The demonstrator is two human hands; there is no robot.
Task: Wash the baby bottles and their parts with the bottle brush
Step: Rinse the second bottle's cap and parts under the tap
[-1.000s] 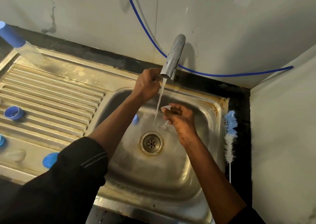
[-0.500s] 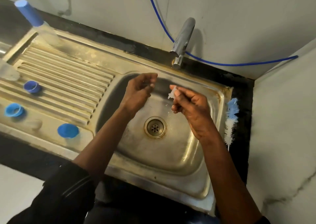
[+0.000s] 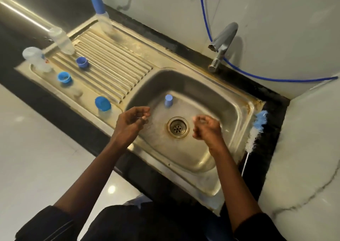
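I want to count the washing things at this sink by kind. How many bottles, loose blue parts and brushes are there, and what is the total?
Clear bottles: 3
Loose blue parts: 4, that is 3 on the drainboard and 1 in the basin
Bottle brush: 1
Total: 8

We are finding no text, brand, number or sign that we can read anywhere in the view. We are seeing only a small reddish mark low on the clear bottle [image 3: 36, 59] at about ten o'clock, at the outer end of the steel drainboard [image 3: 117, 71], and it is coming out too blurred for us to tell whether it is letters or figures.
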